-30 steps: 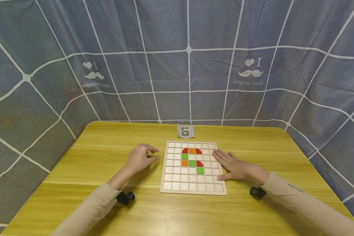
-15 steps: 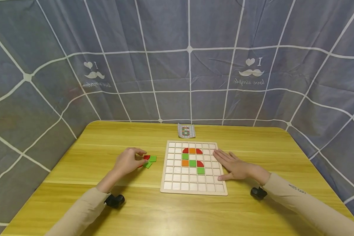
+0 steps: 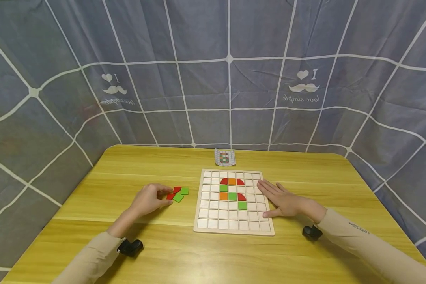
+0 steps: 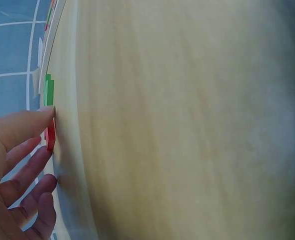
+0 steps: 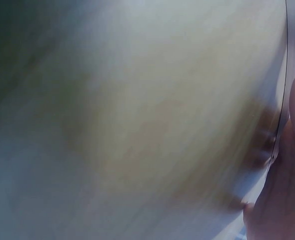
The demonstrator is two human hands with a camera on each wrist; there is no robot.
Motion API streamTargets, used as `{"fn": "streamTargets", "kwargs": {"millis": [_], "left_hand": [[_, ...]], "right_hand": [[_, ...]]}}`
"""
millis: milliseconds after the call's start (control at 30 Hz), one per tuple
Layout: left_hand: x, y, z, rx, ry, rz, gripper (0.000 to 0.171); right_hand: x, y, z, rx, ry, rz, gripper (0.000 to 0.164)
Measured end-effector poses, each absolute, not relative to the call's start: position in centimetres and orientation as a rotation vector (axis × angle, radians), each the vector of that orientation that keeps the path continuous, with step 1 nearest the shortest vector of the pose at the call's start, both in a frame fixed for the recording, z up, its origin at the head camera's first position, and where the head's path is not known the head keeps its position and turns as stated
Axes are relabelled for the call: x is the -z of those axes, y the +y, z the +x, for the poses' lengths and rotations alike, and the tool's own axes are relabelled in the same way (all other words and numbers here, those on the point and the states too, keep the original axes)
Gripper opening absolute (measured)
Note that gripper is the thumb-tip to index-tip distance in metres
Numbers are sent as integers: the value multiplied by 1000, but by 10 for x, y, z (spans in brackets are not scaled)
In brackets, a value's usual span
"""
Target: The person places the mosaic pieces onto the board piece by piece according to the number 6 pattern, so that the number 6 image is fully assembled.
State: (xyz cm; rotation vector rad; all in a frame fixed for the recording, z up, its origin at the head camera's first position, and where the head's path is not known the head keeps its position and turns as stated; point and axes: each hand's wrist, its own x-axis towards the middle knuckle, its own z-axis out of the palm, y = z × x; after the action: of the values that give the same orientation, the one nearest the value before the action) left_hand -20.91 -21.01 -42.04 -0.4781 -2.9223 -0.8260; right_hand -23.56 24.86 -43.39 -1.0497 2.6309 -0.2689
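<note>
The left hand (image 3: 147, 200) pinches a red tile (image 3: 170, 196) in a narrow grip, beside green tiles (image 3: 178, 197) left of the wooden grid board (image 3: 212, 214). It has shifted leftward; the right hand (image 3: 283, 200) stays flat, thumb spread, on the board's right edge.

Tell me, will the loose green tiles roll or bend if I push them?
The loose green tiles probably won't roll: they're flat with square corners. They're likely stiff, since their edges look straight, and light, because they look thin.
</note>
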Motion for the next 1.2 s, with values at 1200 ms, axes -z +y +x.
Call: {"fn": "streamTargets", "kwargs": {"millis": [1200], "left_hand": [[420, -216, -206, 799, -2969, -428, 26]], "right_hand": [[430, 247, -235, 273, 2621, -1035, 97]]}}
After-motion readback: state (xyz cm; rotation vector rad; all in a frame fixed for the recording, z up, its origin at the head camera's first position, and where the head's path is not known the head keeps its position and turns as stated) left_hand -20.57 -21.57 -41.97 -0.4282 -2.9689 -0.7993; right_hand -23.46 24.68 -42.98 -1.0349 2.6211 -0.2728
